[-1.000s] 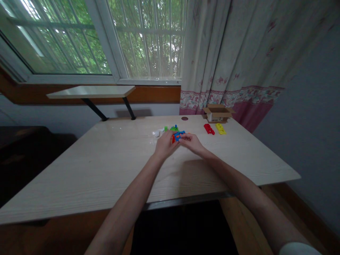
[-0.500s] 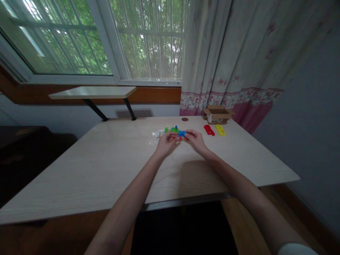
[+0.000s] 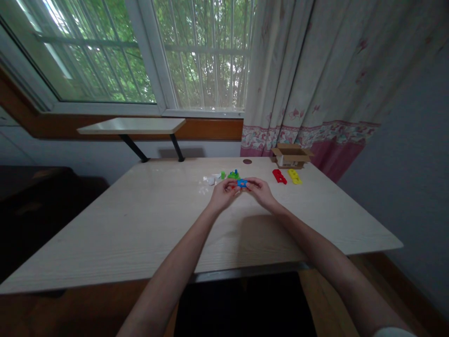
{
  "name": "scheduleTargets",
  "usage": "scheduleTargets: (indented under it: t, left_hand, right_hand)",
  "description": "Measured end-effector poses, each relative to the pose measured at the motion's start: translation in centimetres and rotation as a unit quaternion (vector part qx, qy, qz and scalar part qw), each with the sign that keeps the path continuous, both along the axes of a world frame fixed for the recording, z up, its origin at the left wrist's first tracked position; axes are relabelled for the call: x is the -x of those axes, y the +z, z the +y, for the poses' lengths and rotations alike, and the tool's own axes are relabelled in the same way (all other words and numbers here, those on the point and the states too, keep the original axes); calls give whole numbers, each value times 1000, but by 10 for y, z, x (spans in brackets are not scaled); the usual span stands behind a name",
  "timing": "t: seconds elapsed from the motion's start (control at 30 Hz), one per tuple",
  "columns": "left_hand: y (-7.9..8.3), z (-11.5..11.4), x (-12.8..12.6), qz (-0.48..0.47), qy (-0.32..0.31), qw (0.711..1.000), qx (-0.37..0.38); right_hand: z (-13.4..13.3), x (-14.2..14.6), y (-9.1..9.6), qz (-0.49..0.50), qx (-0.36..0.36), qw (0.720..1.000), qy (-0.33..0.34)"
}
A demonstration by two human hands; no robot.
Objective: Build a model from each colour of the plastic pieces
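Both my hands meet over the middle of a pale wooden table (image 3: 147, 234). My left hand (image 3: 223, 195) and my right hand (image 3: 261, 193) are closed from either side on a small blue plastic toy piece (image 3: 242, 183), with a bit of red showing beside it. Just beyond my fingers lies a small heap of green and blue plastic pieces (image 3: 232, 175). A white piece (image 3: 211, 180) lies to the left of that heap.
A red piece (image 3: 279, 176) and a yellow piece (image 3: 294, 176) lie at the table's far right, in front of a small open cardboard box (image 3: 292, 156). A dark round spot (image 3: 247, 161) marks the back edge. Behind are a window, a wall shelf (image 3: 133, 125) and a curtain.
My hands turned the blue piece between them and kept hold of it. The camera shifted slightly, so the whole scene sits a little lower and to the right.
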State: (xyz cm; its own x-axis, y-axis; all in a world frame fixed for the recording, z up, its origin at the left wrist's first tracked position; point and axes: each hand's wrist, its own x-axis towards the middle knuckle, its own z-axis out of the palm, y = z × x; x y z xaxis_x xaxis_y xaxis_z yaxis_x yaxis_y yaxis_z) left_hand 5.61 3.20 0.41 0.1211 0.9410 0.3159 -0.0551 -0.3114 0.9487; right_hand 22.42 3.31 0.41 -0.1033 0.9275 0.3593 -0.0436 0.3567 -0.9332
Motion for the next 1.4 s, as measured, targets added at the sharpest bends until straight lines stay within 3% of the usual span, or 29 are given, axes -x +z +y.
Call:
scheduleTargets:
  t: [0.43, 0.83, 1.4]
  left_hand:
    - [-1, 0, -1, -56, -51, 995, 57]
    - [4, 0, 2, -45, -12, 997, 54]
    - [1, 3, 4, -94, -37, 993, 65]
  right_hand:
    - [3, 0, -4, -30, -27, 999, -5]
    - [4, 1, -7, 4, -13, 1000, 2]
    - [-2, 3, -5, -35, -31, 999, -4]
